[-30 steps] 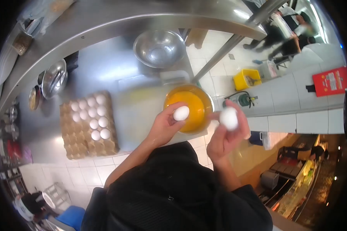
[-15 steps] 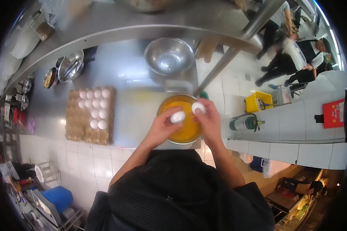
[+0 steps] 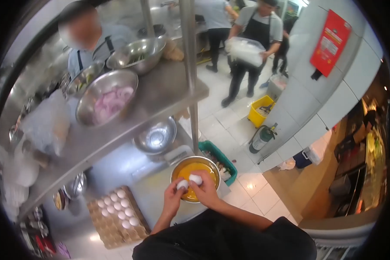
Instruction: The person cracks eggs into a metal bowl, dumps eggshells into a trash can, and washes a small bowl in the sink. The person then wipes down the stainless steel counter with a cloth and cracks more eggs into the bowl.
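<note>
Both my hands are above a round metal bowl (image 3: 217, 170) that holds orange-yellow liquid egg (image 3: 197, 167). My left hand (image 3: 172, 200) is closed around a white egg (image 3: 182, 185), over the bowl's near left side. A second white egg (image 3: 196, 179) is gripped by my right hand (image 3: 207, 191), close beside the first. Whether either shell is cracked, I cannot tell. To the left, a brown egg tray (image 3: 107, 232) lies on the steel table (image 3: 149, 190), with several white eggs (image 3: 122, 203) in part of its cups.
Behind the bowl are a white box-like object (image 3: 179, 154) and a large steel bowl (image 3: 155, 138). A green crate (image 3: 232, 172) stands to the right. A steel shelf (image 3: 160, 93) with a post (image 3: 189, 56) carries a bowl of sliced onions (image 3: 112, 103). Co-workers (image 3: 255, 32) stand beyond.
My view has swung up and to the right, bringing the shelf's bowls and another person into sight. Both hands stay over the bowl, and the two eggs are now closer together.
</note>
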Tool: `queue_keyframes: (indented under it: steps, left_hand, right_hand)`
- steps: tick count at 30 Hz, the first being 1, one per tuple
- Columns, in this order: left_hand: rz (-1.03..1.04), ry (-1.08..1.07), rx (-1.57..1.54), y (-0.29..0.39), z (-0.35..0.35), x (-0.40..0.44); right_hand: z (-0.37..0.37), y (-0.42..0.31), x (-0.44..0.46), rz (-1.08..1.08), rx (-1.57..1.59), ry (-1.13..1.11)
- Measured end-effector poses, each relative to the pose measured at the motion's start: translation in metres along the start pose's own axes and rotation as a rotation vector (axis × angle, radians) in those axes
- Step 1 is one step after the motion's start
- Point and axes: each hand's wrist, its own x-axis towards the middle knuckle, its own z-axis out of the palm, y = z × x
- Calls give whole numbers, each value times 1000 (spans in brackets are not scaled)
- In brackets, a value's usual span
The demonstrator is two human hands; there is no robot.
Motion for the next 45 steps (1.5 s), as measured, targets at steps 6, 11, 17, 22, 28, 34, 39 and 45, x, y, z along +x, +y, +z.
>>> queue_keyframes:
  steps: [6, 11, 17, 22, 28, 34, 39, 45]
  left_hand:
    - [353, -29, 61, -6, -3, 32]
    - [684, -9, 395, -15, -4, 80]
    - [678, -13, 482, 7, -8, 70]
    - [819, 8, 664, 0, -8, 63]
    - [838, 38, 736, -3, -11, 60]
    - [839, 30, 734, -1, -11, 58]
    - [851, 30, 732, -5, -11, 58]
    - [844, 20, 729, -1, -12, 56]
  right_hand:
    - [11, -19, -9, -179, -358, 162]
    - [19, -6, -6, -298, -466, 345]
    - [21, 7, -6, -232, -443, 397]
    - [13, 20, -5, -233, -488, 407]
    - [22, 13, -5, -234, -548, 407]
    - [31, -3, -6, -225, -611, 389]
    - [31, 0, -8, -231, -588, 386]
    - [32, -3, -8, -240, -625, 369]
